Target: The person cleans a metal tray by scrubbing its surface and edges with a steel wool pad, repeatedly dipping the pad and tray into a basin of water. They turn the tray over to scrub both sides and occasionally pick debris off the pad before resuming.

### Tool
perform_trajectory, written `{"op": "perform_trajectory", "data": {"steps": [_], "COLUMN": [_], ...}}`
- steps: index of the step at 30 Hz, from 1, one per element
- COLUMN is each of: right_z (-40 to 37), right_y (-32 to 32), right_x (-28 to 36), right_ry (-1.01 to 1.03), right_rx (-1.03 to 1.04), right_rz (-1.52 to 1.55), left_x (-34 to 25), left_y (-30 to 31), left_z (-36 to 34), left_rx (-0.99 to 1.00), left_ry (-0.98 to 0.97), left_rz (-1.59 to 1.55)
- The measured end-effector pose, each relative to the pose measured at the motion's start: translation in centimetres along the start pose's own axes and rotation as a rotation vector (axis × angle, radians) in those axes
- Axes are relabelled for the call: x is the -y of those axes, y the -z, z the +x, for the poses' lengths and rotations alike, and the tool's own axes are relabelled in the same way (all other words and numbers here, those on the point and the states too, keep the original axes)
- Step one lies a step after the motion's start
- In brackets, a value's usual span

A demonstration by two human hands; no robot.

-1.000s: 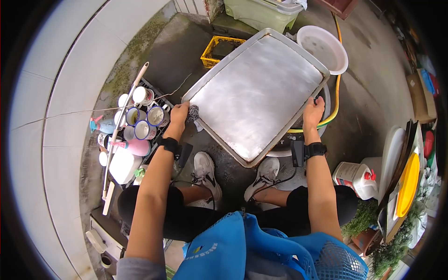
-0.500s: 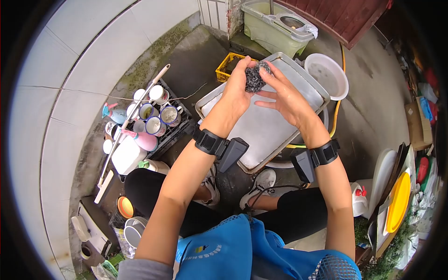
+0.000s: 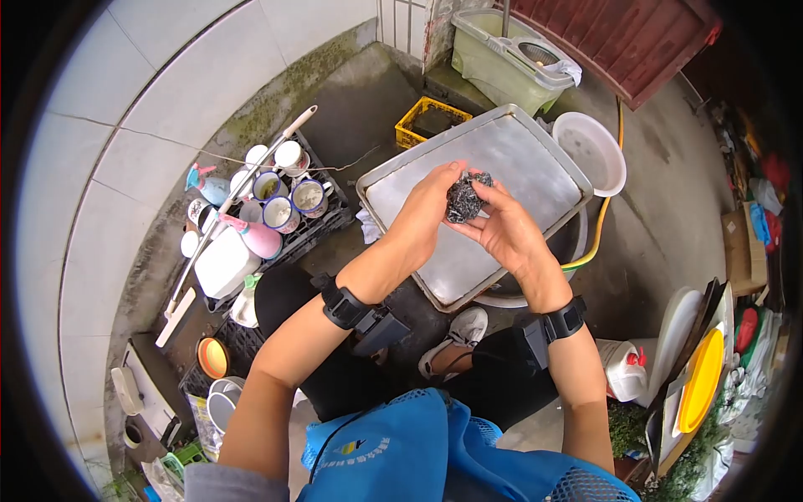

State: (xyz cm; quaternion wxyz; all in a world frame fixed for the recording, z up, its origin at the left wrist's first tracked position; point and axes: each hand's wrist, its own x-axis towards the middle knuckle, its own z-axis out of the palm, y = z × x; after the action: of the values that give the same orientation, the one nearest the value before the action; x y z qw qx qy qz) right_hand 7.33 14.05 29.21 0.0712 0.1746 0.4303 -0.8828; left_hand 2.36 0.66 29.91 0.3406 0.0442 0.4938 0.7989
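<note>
Between my two hands is a dark grey steel wool scrubber [image 3: 467,198], held over a large metal baking tray [image 3: 535,151]. My left hand [image 3: 429,211] grips its left side, some fingers hidden behind it. The thumb and fingers of my right hand [image 3: 508,227] close on its right side. The rectangular tray lies tilted across a round basin [image 3: 577,238], mostly covered by it. Its inner surface looks dull and smeared, with brownish edges.
Left stands a black crate [image 3: 330,219] with several enamel mugs [image 3: 308,197], spray bottles and a long-handled pole [image 3: 242,188]. Behind are a yellow basket [image 3: 428,102], a green mop bucket [image 3: 502,67] and a white basin [image 3: 590,151]. A yellow hose [image 3: 604,222] runs right.
Both hands have come down and nearer to my body with the scrubber, now over the tray's middle. The right fingers, spread before, have closed more around it. The view has shifted slightly.
</note>
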Motion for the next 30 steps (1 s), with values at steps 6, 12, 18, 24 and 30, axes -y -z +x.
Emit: {"op": "perform_trajectory", "data": {"steps": [6,12,18,24,30], "right_z": [-0.9,-0.5,-0.4,-0.5,-0.9], "right_y": [0.0,0.5,0.7,0.3,0.3], "right_x": [-0.9,-0.3,-0.4,-0.4,-0.5], "right_ry": [0.015,0.129,0.135,0.136,0.067], "right_rx": [-0.035,-0.054,-0.058,-0.074,-0.025], "right_rz": [-0.023,0.035,0.081,0.067,-0.028], "left_x": [1.3,1.9,2.1,2.1,1.9], "left_y": [1.6,2.1,2.0,1.8,2.2], "left_z": [-0.8,-0.7,-0.8,-0.8,-0.4], "left_rx": [-0.089,-0.11,-0.099,-0.091,-0.09], "left_ry": [-0.085,-0.08,-0.039,-0.061,-0.079], "left_rz": [0.009,0.083,0.112,0.108,0.089]}}
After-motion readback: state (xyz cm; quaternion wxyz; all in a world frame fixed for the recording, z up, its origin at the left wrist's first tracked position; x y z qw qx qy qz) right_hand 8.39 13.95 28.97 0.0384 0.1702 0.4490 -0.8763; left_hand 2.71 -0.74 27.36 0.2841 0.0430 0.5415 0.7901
